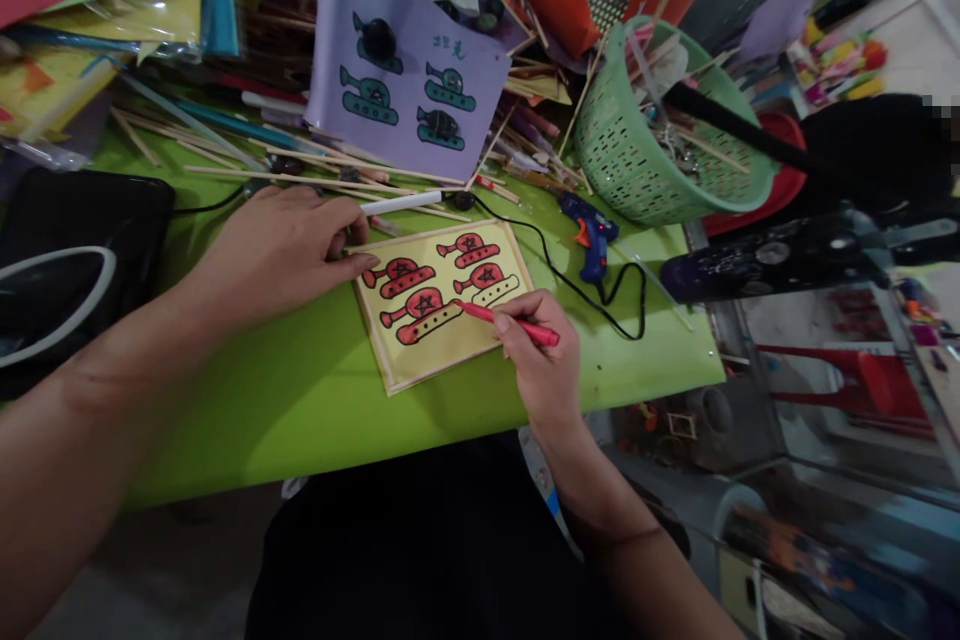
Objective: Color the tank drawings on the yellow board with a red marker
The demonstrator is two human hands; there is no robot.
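A yellow card (450, 358) with a pale raised border lies on the green tabletop (315, 420). It bears several tank drawings with black outlines, mostly coloured red; parts of the two lower right-hand tracks show yellow. My right hand (544, 355) grips a red marker (525, 325), its tip touching the track of the bottom tank. My left hand (281, 245) rests at the card's upper left corner, thumb on the edge, fingers curled, the space under them hidden. A white pen (403, 203) lies just beyond these fingers.
Behind the card stands a purple sheet (420, 20) with green tanks. Thin wooden sticks (300, 160) lie scattered around it. To the right are a blue glue gun (594, 235), its black cord (547, 255) and a green basket (637, 140). A black case (75, 220) sits at left.
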